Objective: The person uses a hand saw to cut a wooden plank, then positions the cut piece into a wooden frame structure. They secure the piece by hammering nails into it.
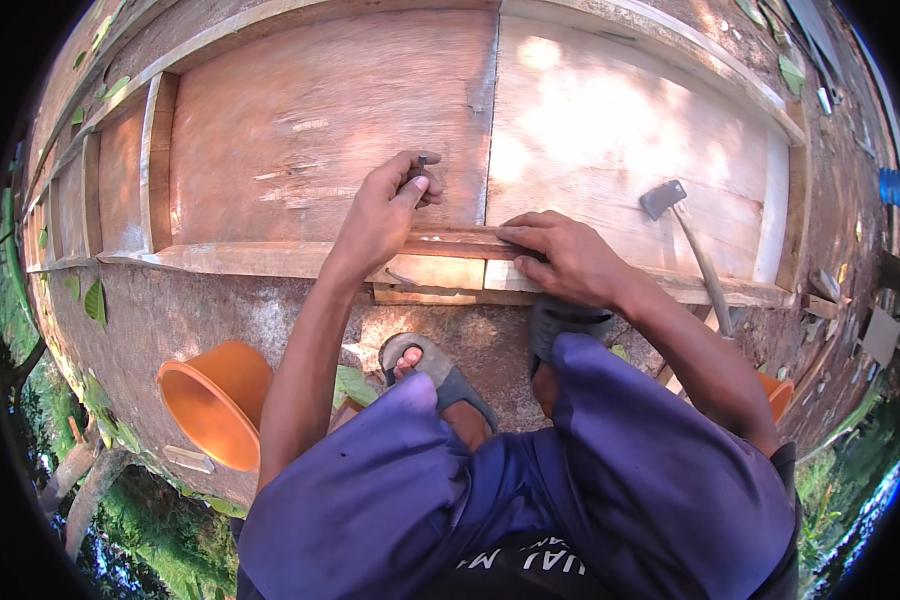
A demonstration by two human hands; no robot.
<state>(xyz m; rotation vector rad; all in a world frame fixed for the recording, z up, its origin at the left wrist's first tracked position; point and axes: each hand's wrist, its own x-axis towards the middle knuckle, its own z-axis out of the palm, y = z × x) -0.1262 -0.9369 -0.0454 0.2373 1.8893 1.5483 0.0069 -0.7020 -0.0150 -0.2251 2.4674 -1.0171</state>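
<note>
- The left hand (pixel 382 210) pinches a small dark nail (pixel 421 160) between thumb and fingertips, just above the wooden strip (pixel 450 243).
- The right hand (pixel 568 258) lies flat, fingers spread narrowly, pressing on the strip's right part and gripping nothing.
- The strip runs along the near edge of the plywood formwork panel (pixel 370 110).
- A hammer (pixel 685 235) rests on the panel, right of the strip.
- An orange bucket (pixel 215 400) lies tipped on the ground, below-left of the strip.
- Sandalled feet (pixel 435 370) stand just below the strip.
</note>
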